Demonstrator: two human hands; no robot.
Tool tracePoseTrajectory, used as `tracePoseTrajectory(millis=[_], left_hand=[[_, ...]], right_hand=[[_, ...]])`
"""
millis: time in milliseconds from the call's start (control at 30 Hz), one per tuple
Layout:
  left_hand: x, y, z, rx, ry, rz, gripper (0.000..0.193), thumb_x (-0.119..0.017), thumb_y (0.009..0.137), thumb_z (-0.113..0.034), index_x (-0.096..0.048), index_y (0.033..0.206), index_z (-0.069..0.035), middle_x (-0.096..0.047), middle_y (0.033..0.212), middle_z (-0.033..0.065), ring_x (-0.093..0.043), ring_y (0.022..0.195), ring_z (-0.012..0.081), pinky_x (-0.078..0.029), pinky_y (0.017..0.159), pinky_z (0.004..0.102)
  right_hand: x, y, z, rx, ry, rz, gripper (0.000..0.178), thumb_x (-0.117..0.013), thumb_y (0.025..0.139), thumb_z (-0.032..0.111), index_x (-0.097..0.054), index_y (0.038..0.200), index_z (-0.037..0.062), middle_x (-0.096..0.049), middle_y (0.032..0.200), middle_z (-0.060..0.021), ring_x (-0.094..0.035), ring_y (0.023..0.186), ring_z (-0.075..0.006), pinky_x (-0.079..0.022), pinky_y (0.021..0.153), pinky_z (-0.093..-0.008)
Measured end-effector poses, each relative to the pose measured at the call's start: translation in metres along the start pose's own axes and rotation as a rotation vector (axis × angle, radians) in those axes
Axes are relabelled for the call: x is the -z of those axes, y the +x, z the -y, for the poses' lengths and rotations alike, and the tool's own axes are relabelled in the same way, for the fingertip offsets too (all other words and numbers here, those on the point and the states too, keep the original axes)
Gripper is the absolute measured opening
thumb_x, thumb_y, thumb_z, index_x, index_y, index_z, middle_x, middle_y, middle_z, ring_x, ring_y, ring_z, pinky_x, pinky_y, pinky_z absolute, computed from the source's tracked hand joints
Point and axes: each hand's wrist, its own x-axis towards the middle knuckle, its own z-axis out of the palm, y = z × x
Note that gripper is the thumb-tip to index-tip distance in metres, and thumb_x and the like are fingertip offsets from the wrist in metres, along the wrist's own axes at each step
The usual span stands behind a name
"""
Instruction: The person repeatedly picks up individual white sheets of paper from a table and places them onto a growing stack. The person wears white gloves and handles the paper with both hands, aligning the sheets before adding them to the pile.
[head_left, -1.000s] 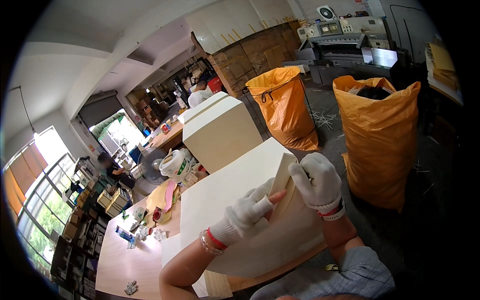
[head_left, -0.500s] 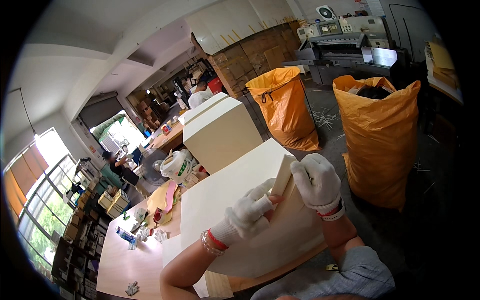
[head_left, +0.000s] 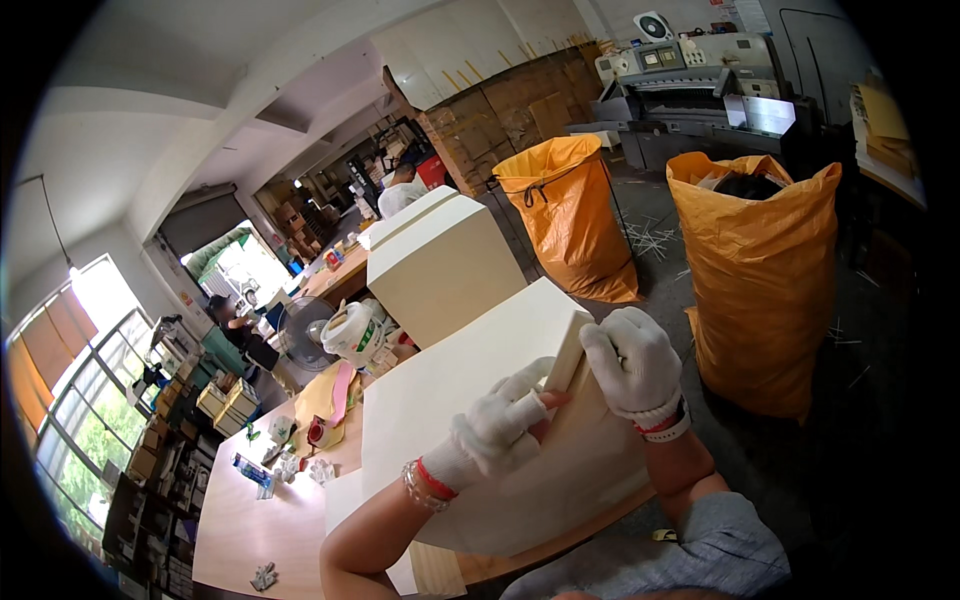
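A thick stack of cream paper sheets (head_left: 450, 400) lies on the wooden table (head_left: 240, 510) in front of me. My left hand (head_left: 495, 430), in a white knit glove, presses on the stack's near edge with fingers curled against the side. My right hand (head_left: 632, 362), also gloved, grips the right corner of the stack and holds a few sheets bent upward. A second tall cream stack (head_left: 440, 265) stands behind the first one.
Two orange sacks (head_left: 765, 265) (head_left: 565, 215) stand on the floor to the right. A grey cutting machine (head_left: 700, 85) is at the back. Tape rolls, a fan (head_left: 305, 330) and small items lie on the table's left. A person (head_left: 235, 335) sits far left.
My left hand has shifted slightly along the stack's edge, with the thumb now against the lifted sheets. My right hand stays on the corner.
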Motion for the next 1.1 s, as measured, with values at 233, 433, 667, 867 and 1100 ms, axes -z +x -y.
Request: tracePoseTrajectory(millis=[233, 433, 667, 867, 1100], left_hand=[[-0.003, -0.001, -0.008, 0.155, -0.071, -0.095, 0.040, -0.080, 0.074, 0.005, -0.063, 0.109, -0.004, -0.038, 0.153, 0.0279, -0.064, 0.113, 0.0359, -0.053, 0.088, 0.0373], [0.001, 0.001, -0.010, 0.097, 0.017, -0.006, 0.039, -0.075, 0.077, 0.006, -0.065, 0.113, -0.003, -0.039, 0.153, 0.0272, -0.064, 0.113, 0.0369, -0.054, 0.087, 0.0368], [0.000, 0.002, -0.008, 0.129, -0.045, -0.044, 0.044, -0.083, 0.073, 0.001, -0.064, 0.112, -0.003, -0.040, 0.151, 0.0293, -0.064, 0.114, 0.0406, -0.054, 0.090, 0.0386], [-0.006, -0.005, -0.005, 0.205, -0.056, -0.076, 0.046, -0.084, 0.072, 0.000, -0.063, 0.114, -0.004, -0.041, 0.150, 0.0301, -0.063, 0.117, 0.0398, -0.053, 0.091, 0.0371], [0.001, 0.002, -0.003, 0.004, 0.047, -0.019, 0.042, -0.080, 0.075, 0.003, -0.064, 0.114, -0.003, -0.043, 0.148, 0.0307, -0.067, 0.110, 0.0342, -0.055, 0.088, 0.0374]], right_hand=[[-0.001, 0.000, -0.003, 0.000, 0.002, -0.001, 0.029, -0.064, 0.093, 0.011, -0.054, 0.067, 0.0010, -0.054, 0.063, -0.0138, -0.056, 0.063, -0.0335, -0.046, 0.061, -0.0425], [0.006, -0.001, -0.001, 0.002, -0.011, 0.030, 0.028, -0.065, 0.093, 0.012, -0.056, 0.069, 0.0017, -0.055, 0.065, -0.0135, -0.057, 0.066, -0.0334, -0.046, 0.061, -0.0424], [0.000, -0.002, -0.003, 0.002, -0.005, -0.009, 0.027, -0.065, 0.093, 0.010, -0.056, 0.069, 0.0012, -0.056, 0.066, -0.0139, -0.057, 0.065, -0.0335, -0.046, 0.061, -0.0426], [0.002, -0.002, -0.003, -0.023, 0.029, 0.003, 0.027, -0.064, 0.093, 0.010, -0.056, 0.069, 0.0010, -0.055, 0.065, -0.0140, -0.057, 0.065, -0.0335, -0.046, 0.060, -0.0423], [0.003, -0.002, -0.001, -0.030, 0.017, 0.007, 0.028, -0.064, 0.093, 0.010, -0.056, 0.068, 0.0008, -0.054, 0.064, -0.0137, -0.055, 0.063, -0.0327, -0.045, 0.060, -0.0421]])
